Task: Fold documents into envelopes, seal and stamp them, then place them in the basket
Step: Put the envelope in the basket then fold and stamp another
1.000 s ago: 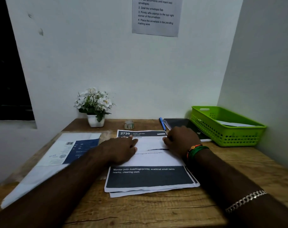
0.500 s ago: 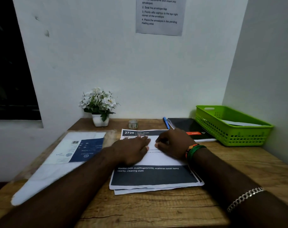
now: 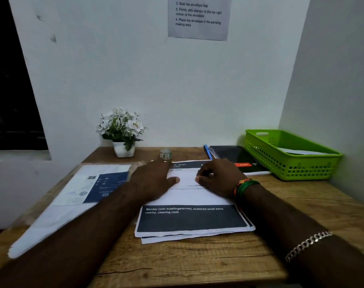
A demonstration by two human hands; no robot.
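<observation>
Two hands on one document stack [image 3: 189, 220]: left hand [image 3: 154, 181] flat, pressing folded sheet; right hand [image 3: 220, 179] curled, pressing too. One green basket [image 3: 291, 163] far right.

lime-green lattice basket [image 3: 289, 163]; white documents [image 3: 194, 220] with navy bands; white-and-navy envelopes [image 3: 89, 190]; white flowers [image 3: 122, 125]; blue pen [image 3: 208, 151].

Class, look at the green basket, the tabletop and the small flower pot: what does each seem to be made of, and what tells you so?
Green basket: looks like moulded plastic, uniform bright colour, regular lattice holes in its walls. Tabletop: wood or a wood-look laminate, matt brown with grain lines and a crack-like streak. Flower pot: smooth white, probably ceramic or plastic; the picture cannot settle which.
</observation>
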